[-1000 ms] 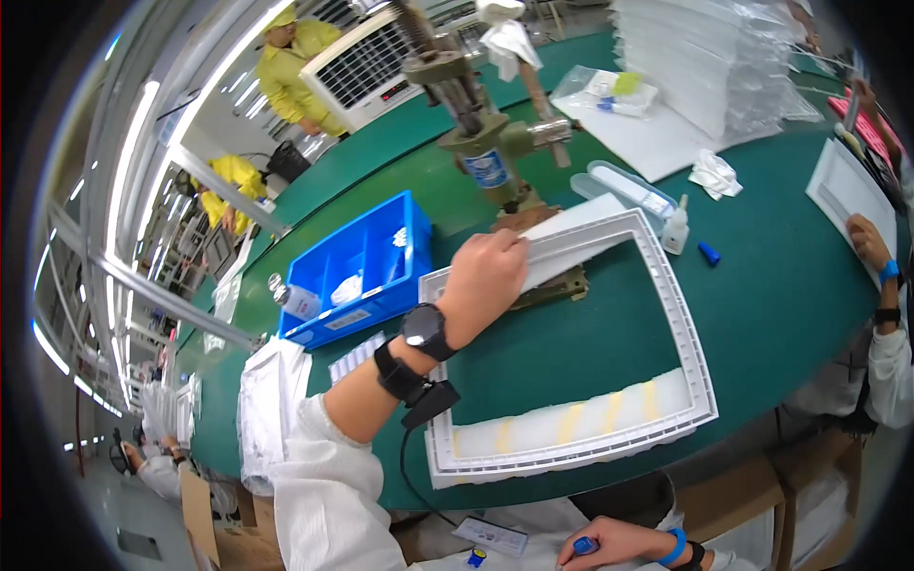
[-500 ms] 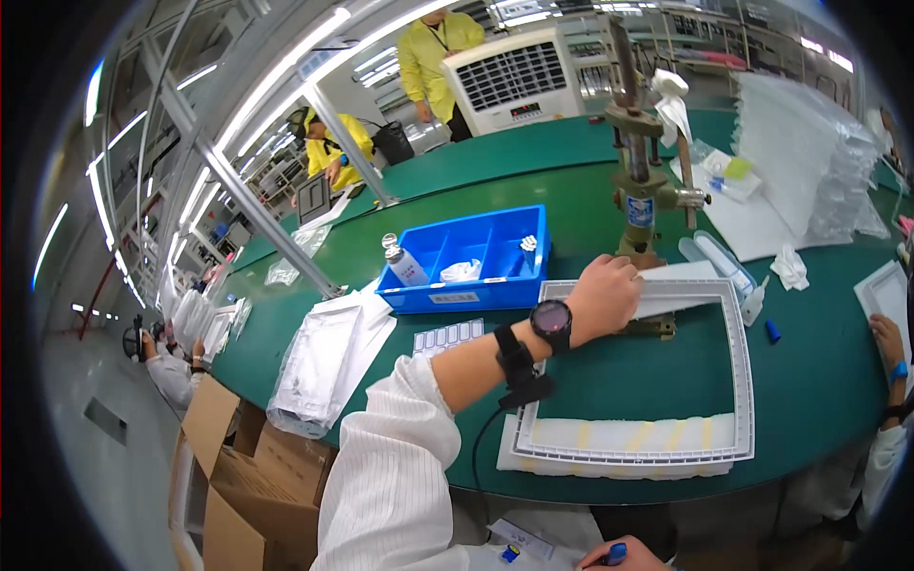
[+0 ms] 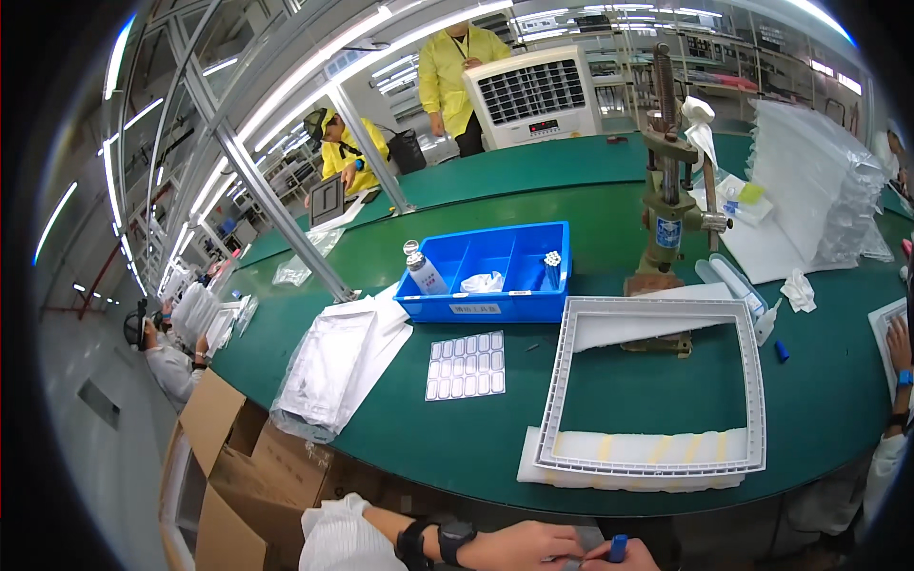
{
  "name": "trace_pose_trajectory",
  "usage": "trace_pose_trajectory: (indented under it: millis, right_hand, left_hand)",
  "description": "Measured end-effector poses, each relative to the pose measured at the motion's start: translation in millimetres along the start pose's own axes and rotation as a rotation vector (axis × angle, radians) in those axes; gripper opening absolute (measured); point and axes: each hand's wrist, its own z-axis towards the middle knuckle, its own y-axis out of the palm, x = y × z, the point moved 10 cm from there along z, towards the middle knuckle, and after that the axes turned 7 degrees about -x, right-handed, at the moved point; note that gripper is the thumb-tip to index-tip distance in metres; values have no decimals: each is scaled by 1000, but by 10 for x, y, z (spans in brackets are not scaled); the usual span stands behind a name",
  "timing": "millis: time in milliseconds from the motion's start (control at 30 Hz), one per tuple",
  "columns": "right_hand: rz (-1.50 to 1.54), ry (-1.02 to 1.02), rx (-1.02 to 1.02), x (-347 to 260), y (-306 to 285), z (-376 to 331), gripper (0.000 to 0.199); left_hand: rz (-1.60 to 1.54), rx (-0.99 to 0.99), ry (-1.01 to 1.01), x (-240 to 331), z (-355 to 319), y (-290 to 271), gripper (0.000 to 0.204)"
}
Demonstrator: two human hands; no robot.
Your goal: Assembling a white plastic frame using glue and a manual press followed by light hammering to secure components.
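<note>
My left hand (image 3: pixel 528 546), with a black watch (image 3: pixel 457 543) and dark strap on its wrist, is low in the picture. Its fingers are closed beside my right hand, around something greyish that I cannot make out. My right hand (image 3: pixel 624 559) is partly cut off by the lower edge and grips a blue pen (image 3: pixel 618 547), whose end sticks up between the fingers. Beyond both hands, a white rectangular plastic frame (image 3: pixel 657 466) rests with its near side on a white foam strip (image 3: pixel 538 462). Its far side lies near the foot of a green press (image 3: pixel 664 224).
A blue divided bin (image 3: pixel 476 306) holds a bottle (image 3: pixel 425 271). A label sheet (image 3: pixel 466 366) and bagged white parts (image 3: pixel 324 366) lie left; a blue cap (image 3: pixel 782 351) lies right. An open carton (image 3: pixel 224 495) stands lower left. A co-worker's hand (image 3: pixel 898 343) is at far right.
My left hand has drawn back from the far side of the white frame to beside my right hand. The view has shifted slightly, and the label sheet is now uncovered.
</note>
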Motion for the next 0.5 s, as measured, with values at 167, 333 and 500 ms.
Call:
trace_pose_trajectory:
  millis: [167, 333, 500]
  right_hand:
    - [-98, -41, 23, 80, 26, 114, 20]
    - [-146, 46, -17, 145, 94, 171, 21]
    - [-86, 27, -3, 281, 58, 210, 22]
  left_hand:
    - [-19, 164, 25, -113, -106, 78, 18]
    - [-2, 124, -23, -340, -173, 227, 16]
    - [-30, 130, -53, -388, -118, 248, 15]
